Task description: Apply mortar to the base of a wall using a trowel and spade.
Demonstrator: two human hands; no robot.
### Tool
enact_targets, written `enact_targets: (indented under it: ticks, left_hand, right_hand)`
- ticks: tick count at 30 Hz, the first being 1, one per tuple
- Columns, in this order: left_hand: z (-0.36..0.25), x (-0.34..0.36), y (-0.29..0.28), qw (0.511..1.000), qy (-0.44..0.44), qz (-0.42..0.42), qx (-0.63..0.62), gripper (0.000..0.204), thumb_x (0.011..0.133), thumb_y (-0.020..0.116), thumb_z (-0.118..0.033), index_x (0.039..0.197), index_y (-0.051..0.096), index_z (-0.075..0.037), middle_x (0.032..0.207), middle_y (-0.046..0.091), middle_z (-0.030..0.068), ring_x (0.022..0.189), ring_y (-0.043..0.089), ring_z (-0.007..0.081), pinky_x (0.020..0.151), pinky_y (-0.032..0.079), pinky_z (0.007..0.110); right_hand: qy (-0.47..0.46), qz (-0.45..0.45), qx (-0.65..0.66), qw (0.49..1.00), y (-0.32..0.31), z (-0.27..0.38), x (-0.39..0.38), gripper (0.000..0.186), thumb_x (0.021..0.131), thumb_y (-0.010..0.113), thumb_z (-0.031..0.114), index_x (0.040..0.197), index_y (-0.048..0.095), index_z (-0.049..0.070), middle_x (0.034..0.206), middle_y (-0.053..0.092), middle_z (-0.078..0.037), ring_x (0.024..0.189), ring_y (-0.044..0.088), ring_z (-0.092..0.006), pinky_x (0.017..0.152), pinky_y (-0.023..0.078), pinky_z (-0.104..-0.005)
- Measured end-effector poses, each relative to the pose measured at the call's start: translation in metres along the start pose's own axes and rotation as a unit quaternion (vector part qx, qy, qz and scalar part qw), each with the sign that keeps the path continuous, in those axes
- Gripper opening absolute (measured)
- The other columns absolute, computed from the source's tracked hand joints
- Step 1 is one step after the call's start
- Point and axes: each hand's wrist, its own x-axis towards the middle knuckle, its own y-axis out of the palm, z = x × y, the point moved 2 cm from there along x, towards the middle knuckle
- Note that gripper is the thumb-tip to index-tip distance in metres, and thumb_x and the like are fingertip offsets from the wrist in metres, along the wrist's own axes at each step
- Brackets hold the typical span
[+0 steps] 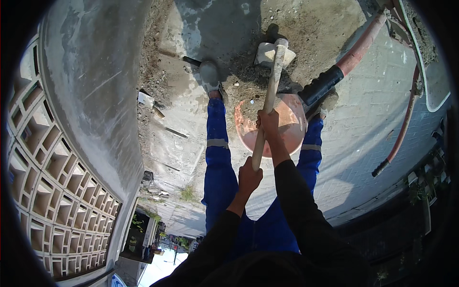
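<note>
Both my hands are wrapped around the long wooden handle of a hoe (270,93). My left hand (250,176) grips near the handle's lower end, and my right hand (268,122) holds it higher up, toward the head. The hoe's pale, dirt-caked blade (264,54) is at the far end, over loose dark soil (244,69) on the ground. Whether the blade's edge touches the soil, I cannot tell. An orange basin (243,135) lies between my legs, partly behind the handle and my right arm.
At right are a wheelbarrow's red handle with black grip (321,86) and a second handle (406,119). A trowel (147,99) lies on the ground at left, beside a concrete wall (95,86) with openwork blocks (52,167). My shoe (209,74) stands near the soil.
</note>
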Motion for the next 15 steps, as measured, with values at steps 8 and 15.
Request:
enact_targets:
  ticks: [8, 15]
  left_hand:
    - [0.008, -0.044, -0.017, 0.999, -0.036, 0.026, 0.020, 0.032, 0.077, 0.071, -0.012, 0.103, 0.055, -0.003, 0.078, 0.066, 0.0265, 0.077, 0.067, 0.0486, 0.066, 0.054, 0.055]
    - [-0.112, 0.144, -0.035, 0.991, 0.117, 0.046, 0.052, 0.041, 0.076, 0.074, -0.010, 0.111, 0.058, 0.002, 0.084, 0.068, 0.0309, 0.083, 0.069, 0.0478, 0.071, 0.056, 0.052]
  right_hand:
    - [-0.010, 0.009, 0.046, 0.999, -0.010, -0.017, -0.050, 0.012, 0.085, 0.063, 0.007, 0.086, 0.052, 0.002, 0.061, 0.053, -0.004, 0.046, 0.054, -0.0147, 0.043, 0.046, -0.0317]
    - [-0.098, -0.046, 0.068, 0.992, -0.009, 0.170, 0.073, 0.018, 0.088, 0.063, 0.013, 0.073, 0.056, 0.007, 0.063, 0.055, -0.004, 0.051, 0.054, -0.0161, 0.050, 0.047, -0.0326]
